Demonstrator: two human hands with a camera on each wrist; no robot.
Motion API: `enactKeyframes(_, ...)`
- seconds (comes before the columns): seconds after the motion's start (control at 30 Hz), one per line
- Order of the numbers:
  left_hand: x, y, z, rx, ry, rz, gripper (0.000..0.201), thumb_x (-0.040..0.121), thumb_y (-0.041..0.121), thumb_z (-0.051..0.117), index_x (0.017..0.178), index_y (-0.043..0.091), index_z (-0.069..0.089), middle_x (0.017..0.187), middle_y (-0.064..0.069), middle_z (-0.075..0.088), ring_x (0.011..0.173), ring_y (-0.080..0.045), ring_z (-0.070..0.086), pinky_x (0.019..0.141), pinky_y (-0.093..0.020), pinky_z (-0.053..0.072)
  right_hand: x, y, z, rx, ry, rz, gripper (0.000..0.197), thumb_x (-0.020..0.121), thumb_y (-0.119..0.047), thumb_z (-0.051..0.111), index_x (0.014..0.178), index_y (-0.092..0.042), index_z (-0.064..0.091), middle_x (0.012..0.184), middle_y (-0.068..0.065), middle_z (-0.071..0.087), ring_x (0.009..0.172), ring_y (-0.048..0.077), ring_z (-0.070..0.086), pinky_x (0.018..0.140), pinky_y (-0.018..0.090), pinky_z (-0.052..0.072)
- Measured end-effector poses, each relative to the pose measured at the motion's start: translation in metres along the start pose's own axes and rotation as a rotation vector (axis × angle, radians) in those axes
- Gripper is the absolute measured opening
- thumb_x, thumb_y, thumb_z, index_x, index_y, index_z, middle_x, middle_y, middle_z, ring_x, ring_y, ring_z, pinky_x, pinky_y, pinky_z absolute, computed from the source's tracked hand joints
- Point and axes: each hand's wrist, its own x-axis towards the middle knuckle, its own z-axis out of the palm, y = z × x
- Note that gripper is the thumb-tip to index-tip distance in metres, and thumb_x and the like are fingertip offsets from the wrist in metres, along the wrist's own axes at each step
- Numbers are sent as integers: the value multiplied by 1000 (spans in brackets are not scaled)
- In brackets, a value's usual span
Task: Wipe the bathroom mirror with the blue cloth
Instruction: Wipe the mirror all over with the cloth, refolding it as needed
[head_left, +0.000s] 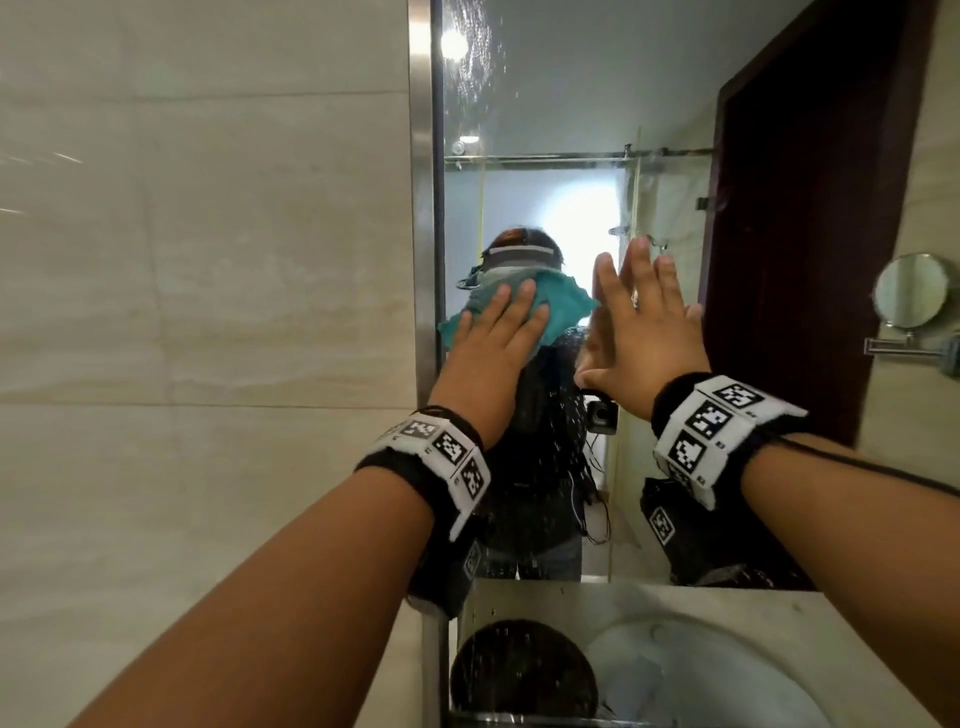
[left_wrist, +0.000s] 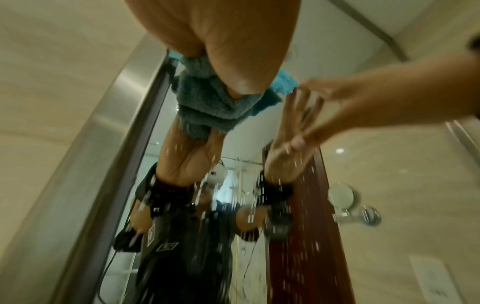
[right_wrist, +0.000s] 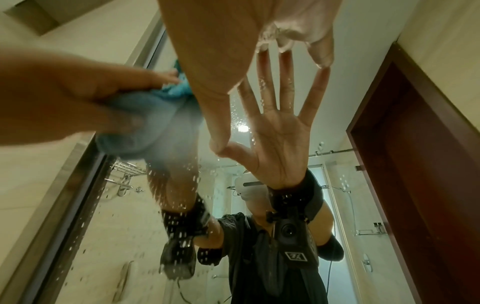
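Pressing the blue cloth (head_left: 545, 304) flat against the bathroom mirror (head_left: 561, 104), the left hand (head_left: 491, 353) lies with fingers straight in the head view, near the mirror's metal frame (head_left: 423, 208) at 9 o'clock. The right hand (head_left: 641, 332), fingers spread and holding nothing, rests on the glass at 3 o'clock of the cloth. A sink (head_left: 727, 670) sits at 6 o'clock, a round shaving mirror (head_left: 911, 291) at 3 o'clock.

Left wrist view: the cloth (left_wrist: 207, 105) is bunched under the palm (left_wrist: 228, 41); droplets streak the mirror (left_wrist: 291, 226) below, toward 6 o'clock.

Right wrist view: the right hand's fingertips (right_wrist: 322, 59) touch the glass (right_wrist: 272, 131), meeting their reflection; the left hand (right_wrist: 85, 88) and cloth (right_wrist: 171, 90) sit at 9 o'clock, blurred.

Risks, as judged: the bare right palm may leave prints on wiped glass; the bunched cloth could slip out from under a flat, ungripping hand; drops low on the mirror may be missed.
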Motion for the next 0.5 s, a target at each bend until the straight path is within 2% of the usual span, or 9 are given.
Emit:
enactKeyframes(0.1, -10, -1, 6, 37, -55, 63, 83, 90, -2, 48, 151, 26, 1, 158, 6, -15, 144, -15, -15, 116, -39, -7, -1, 0, -1, 12, -11, 3, 115, 75, -38, 74, 148, -29, -14, 152, 0, -30, 141, 24, -22, 111, 58, 6)
enactKeyframes(0.2, 2, -12, -12, 57, -56, 98, 79, 91, 1, 50, 151, 28, 7, 158, 6, -11, 145, -15, -12, 118, -41, -3, -1, -1, -2, 10, -16, 3, 116, 74, -39, 75, 147, -28, -15, 152, 1, -30, 141, 25, -22, 111, 58, 6)
enactKeyframes(0.33, 20, -17, -36, -61, 65, -16, 73, 91, 0, 52, 151, 22, 15, 159, 1, -6, 146, -20, -8, 117, -41, -2, 0, 1, -1, 6, -2, -3, 116, 74, -39, 75, 147, -29, -15, 152, 0, -29, 141, 26, -21, 111, 59, 8)
enactKeyframes(0.43, 13, -12, -21, -71, 120, -38, 78, 90, -4, 51, 151, 22, 12, 159, 0, -8, 146, -20, -10, 115, -40, -7, -1, 2, 0, 7, -1, -5, 116, 75, -39, 74, 147, -29, -15, 152, 1, -30, 141, 25, -21, 111, 58, 8)
enactKeyframes(0.5, 1, -4, -4, -33, 83, -17, 80, 90, -4, 49, 151, 24, 5, 158, 1, -12, 145, -19, -13, 112, -37, -11, -1, 2, -1, 8, -3, -7, 116, 75, -39, 74, 148, -28, -15, 152, 0, -30, 141, 25, -22, 111, 58, 7)
